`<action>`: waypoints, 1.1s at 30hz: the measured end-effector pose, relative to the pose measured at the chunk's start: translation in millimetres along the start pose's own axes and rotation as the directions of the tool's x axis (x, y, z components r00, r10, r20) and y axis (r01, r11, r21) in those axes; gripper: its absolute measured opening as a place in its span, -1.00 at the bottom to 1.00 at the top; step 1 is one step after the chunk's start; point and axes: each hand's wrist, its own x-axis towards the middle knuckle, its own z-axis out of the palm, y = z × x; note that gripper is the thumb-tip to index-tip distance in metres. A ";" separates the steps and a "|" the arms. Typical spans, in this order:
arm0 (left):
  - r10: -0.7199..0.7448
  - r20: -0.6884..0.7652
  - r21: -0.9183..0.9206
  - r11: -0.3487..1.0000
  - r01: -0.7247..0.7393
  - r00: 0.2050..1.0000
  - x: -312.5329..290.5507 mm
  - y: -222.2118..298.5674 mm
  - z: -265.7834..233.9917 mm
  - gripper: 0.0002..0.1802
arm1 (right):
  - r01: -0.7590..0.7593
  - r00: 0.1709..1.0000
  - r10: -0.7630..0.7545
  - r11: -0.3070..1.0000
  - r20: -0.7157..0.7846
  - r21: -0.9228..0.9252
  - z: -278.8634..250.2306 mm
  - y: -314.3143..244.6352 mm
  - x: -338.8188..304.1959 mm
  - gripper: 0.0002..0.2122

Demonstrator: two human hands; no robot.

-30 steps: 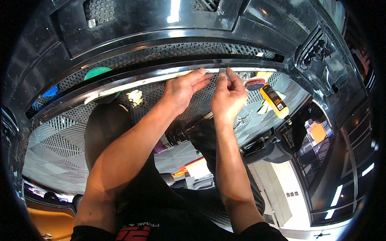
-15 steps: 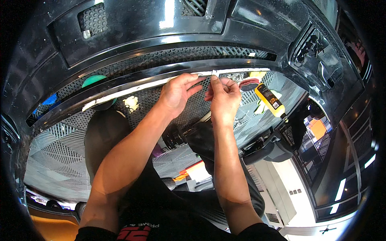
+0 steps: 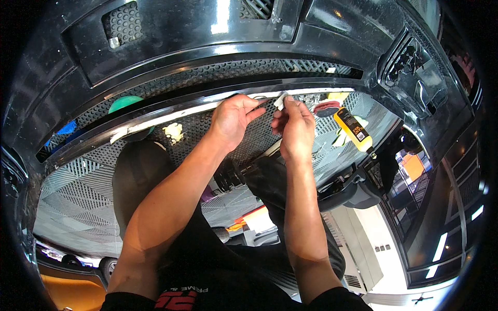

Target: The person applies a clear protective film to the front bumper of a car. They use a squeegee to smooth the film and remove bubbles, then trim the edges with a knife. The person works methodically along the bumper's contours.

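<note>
Pale scrap (image 3: 280,100) in right hand (image 3: 298,130)

There was one left hand (image 3: 230,122), one right hand (image 3: 299,133), one black panel (image 3: 166,39), at least one white strip (image 3: 171,115), one pale scrap (image 3: 280,100), one yellow bottle (image 3: 358,133), one green disc (image 3: 125,103), one cream wad (image 3: 173,132) and three dark wall squares (image 3: 383,248)

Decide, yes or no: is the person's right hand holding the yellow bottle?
No, the right hand pinches a small whitish piece, while the yellow bottle lies apart from it, farther right.
</note>
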 end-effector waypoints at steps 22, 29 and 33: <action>0.029 -0.036 0.031 0.999 -0.028 0.999 -6.1 3.3 6.2 -0.90 | -0.067 0.995 0.068 0.998 0.073 -0.017 3.4 -1.3 2.2 -0.72; 0.028 0.019 -0.002 1.000 -0.028 0.999 -1.1 1.1 -3.0 -0.89 | -0.046 0.999 0.047 0.997 -0.012 0.063 13.8 10.6 -7.0 -0.74; 0.029 0.023 -0.007 1.000 -0.029 0.999 -1.7 1.9 -2.2 -0.90 | -0.029 0.999 0.031 0.997 -0.030 0.071 18.3 10.7 -8.0 -0.74</action>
